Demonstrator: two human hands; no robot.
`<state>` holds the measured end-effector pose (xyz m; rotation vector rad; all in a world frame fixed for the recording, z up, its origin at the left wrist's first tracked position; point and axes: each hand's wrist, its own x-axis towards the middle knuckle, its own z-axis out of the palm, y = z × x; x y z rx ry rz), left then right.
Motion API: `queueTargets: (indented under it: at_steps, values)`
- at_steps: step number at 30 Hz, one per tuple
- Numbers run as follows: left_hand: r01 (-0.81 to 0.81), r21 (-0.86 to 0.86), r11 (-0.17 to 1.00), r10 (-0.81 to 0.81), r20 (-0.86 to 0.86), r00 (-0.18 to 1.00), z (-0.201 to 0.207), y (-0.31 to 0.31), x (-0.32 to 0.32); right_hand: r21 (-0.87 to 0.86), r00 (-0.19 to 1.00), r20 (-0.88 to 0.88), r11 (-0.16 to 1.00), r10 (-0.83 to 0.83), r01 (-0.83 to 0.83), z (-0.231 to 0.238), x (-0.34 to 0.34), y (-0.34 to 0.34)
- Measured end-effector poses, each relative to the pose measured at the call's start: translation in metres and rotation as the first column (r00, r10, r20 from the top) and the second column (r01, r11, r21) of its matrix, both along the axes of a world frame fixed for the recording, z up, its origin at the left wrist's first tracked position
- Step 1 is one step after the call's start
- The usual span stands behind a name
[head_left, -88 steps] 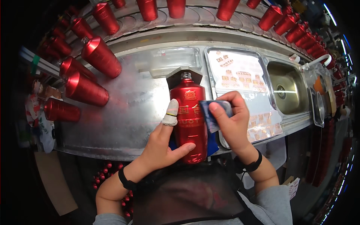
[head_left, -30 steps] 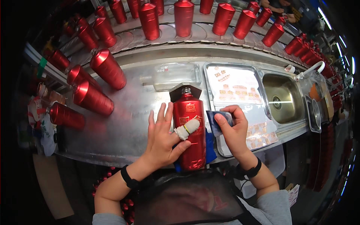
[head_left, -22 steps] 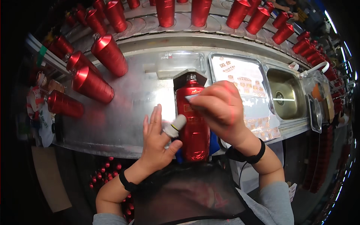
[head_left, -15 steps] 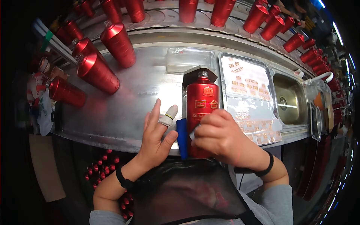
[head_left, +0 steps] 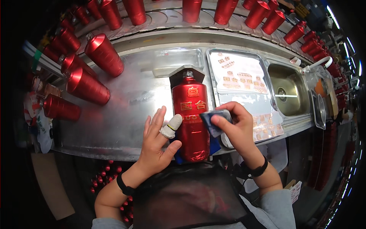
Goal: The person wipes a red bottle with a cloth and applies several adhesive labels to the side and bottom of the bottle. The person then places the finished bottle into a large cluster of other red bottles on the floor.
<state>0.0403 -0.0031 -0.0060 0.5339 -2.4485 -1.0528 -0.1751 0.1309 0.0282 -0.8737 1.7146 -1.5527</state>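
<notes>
Head view: a red bottle lies mid-frame between my two hands, a dark blue flat piece in my right grip.
My right thumb and fingers are clamped on that piece, its corner overlapping the bottle's right edge; I cannot tell whether they touch. My left grip is empty, its fingers spread apart, one wearing a white cover whose tip reaches the bottle's left edge. The bottle bears gold markings, its neck toward the top of the frame against a dark angled support. Right of centre on the metal table sits a tray of printed sheets; more red bottles stand upper left.
</notes>
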Motion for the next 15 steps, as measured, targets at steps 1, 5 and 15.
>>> queueTargets:
  at_steps: [1, 5, 15]
  values:
    - [0.004, 0.014, 1.0, -0.004, -0.017, 1.0, 0.001, 0.0, -0.003, 0.023, 0.991, 0.084, 0.994, -0.104, 0.103, -0.015, -0.006, 0.001]
    - [0.014, 0.006, 1.0, -0.014, -0.023, 1.0, 0.001, -0.002, -0.013, 0.061, 0.967, 0.13, 0.975, -0.22, 0.213, -0.041, -0.018, 0.012]
    - [0.099, -0.399, 0.911, -0.029, 0.178, 0.984, 0.036, 0.01, -0.039, -0.006, 0.946, 0.251, 0.976, -0.207, 0.216, -0.04, -0.01, 0.011]
